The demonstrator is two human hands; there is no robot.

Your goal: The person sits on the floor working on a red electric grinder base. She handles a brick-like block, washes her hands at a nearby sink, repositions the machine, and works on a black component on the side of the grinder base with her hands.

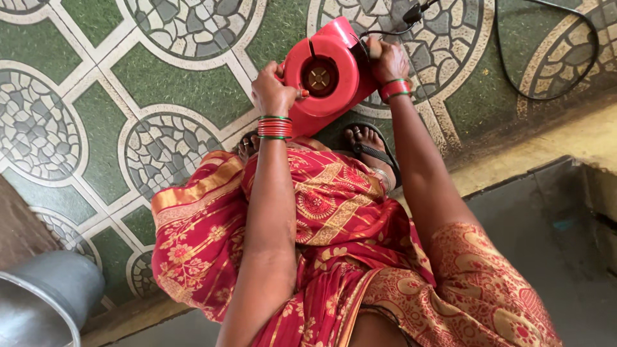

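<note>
Both hands at top centre of frame on red round appliance (328,77) – left hand (273,93) grip closed on its left edge, right hand (385,59) grip closed on right edge by black cord (546,77); patterned floor (128,96) beneath.

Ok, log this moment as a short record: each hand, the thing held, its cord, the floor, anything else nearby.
left hand: grips the left edge of the red appliance
right hand: grips its upper right edge, by the cord
red appliance: round plastic base, socket in the middle, held above the floor
black cord: runs from the appliance, loops over the floor
floor: green tiles with grey mosaic circles
metal vessel: lower left corner, partly cut off
sandalled foot: beneath the appliance
</note>
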